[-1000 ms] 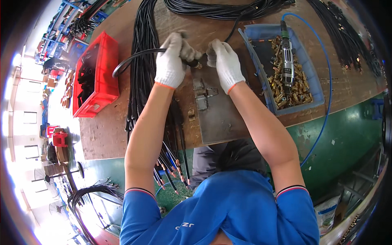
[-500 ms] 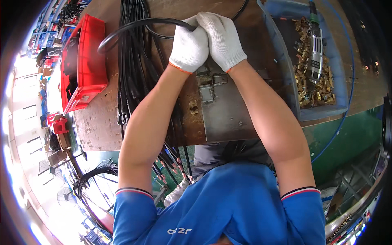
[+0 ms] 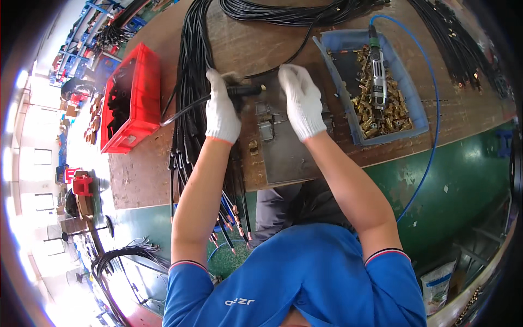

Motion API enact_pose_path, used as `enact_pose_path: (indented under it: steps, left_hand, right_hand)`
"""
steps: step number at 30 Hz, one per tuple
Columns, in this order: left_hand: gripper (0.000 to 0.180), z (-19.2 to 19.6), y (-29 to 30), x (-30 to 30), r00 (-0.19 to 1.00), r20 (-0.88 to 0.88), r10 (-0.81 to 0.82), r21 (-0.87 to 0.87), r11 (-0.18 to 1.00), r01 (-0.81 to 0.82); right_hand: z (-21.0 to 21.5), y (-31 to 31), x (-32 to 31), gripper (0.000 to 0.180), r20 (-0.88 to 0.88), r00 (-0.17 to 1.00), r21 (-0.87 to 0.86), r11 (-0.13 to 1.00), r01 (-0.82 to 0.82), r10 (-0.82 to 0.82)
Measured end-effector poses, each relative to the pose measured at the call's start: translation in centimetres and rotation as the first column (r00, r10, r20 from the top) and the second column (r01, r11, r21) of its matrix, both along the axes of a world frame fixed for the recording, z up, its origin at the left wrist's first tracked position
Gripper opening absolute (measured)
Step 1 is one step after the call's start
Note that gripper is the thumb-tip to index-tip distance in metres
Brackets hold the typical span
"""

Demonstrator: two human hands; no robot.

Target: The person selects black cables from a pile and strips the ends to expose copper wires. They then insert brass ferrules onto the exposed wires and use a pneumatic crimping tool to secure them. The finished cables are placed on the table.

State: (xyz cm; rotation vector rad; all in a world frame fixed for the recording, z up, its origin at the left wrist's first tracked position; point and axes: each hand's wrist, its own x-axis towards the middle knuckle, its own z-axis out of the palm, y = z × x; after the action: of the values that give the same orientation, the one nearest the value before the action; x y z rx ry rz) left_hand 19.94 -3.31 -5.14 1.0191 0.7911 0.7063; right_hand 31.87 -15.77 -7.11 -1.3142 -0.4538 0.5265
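Note:
My left hand (image 3: 222, 111), in a white knit glove, is closed around a thick black cable (image 3: 188, 109). The cable's black sleeved end points right and bears a small brass-coloured tip (image 3: 263, 87). To the right, my gloved right hand (image 3: 303, 103) is apart from that tip. Its fingers are partly stretched and a little blurred, and I see nothing held in them. Below and between the hands, a dark metal plate (image 3: 286, 158) with small metal blocks (image 3: 266, 129) lies on the wooden table (image 3: 144, 182).
A blue bin (image 3: 422, 117) at right holds brass fittings (image 3: 400, 114) and a silver power tool (image 3: 377, 76) with a blue hose (image 3: 437, 103). At left stands a red bin (image 3: 144, 109) of black parts. Black cables (image 3: 190, 60) run under my left hand and hang over the near edge.
My hands were together around the cable and have come apart, the left moving left with the cable end, the right moving right. The view has shifted, bringing more of the table's far side into sight.

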Motion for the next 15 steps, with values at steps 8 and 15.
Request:
enact_pose_path:
  steps: [8,15]
  left_hand:
    - [0.059,-0.7,-5.6,-4.3,0.847,0.527,-0.062,-0.433,0.838,0.331]
    - [0.058,-1.4,-5.8,-4.8,0.675,0.731,-0.100,-0.431,0.699,0.570]
  right_hand:
    - [1.6,-4.7,-5.9,0.052,0.538,0.805,0.028,0.949,-0.314,0.251]
    - [2.7,-5.2,-6.4,0.048,0.757,0.631,0.004,0.964,-0.267,0.172]
